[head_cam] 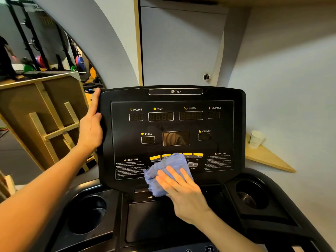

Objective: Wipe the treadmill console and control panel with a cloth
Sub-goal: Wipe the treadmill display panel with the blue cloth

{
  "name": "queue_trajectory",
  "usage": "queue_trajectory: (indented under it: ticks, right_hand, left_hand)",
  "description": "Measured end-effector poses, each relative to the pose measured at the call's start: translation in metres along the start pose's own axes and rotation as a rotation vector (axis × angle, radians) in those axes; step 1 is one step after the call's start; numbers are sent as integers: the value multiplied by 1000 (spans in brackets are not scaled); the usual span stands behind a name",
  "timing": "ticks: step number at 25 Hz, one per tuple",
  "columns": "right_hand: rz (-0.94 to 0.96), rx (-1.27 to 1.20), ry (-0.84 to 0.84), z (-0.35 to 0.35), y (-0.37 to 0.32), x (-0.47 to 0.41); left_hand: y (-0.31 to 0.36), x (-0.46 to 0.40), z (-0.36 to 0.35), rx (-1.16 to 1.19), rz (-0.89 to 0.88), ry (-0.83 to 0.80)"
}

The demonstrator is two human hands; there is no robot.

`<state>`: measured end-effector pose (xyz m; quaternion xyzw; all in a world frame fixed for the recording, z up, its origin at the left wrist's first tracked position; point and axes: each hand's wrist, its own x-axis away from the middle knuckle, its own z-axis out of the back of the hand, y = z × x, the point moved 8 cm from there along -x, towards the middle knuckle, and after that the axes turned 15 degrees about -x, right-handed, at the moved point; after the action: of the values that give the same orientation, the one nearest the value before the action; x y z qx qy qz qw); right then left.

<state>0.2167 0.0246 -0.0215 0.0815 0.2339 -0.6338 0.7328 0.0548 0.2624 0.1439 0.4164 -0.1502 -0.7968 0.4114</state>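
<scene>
The black treadmill console (172,124) faces me, with dark readouts labelled incline, time, speed, distance, pulse and calorie. A row of yellow buttons (192,155) runs along the lower control panel. My right hand (183,191) presses a crumpled blue cloth (161,171) flat against the panel's lower middle, covering some of the buttons and part of the left caution text. My left hand (91,128) grips the console's left edge, thumb on the front, fingers hidden behind.
Two round cup holders (87,213) (251,194) flank a flat black tray (151,220) below the console. A paper cup (256,140) sits on a wooden corner shelf at right. A wooden box frame (45,115) stands at left, gym weights beyond it.
</scene>
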Motion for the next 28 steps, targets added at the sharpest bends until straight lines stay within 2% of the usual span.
queue_trajectory:
  ticks: [10, 20, 28]
  right_hand:
    - [-73, 191, -99, 27, 75, 48]
    - [-172, 127, -9, 61, 131, 87]
    - [-133, 123, 80, 69, 152, 78]
  left_hand:
    - [9, 4, 2, -16, 16, -7]
    - [8, 4, 1, -19, 24, -16]
    - [13, 5, 2, -50, 17, -11]
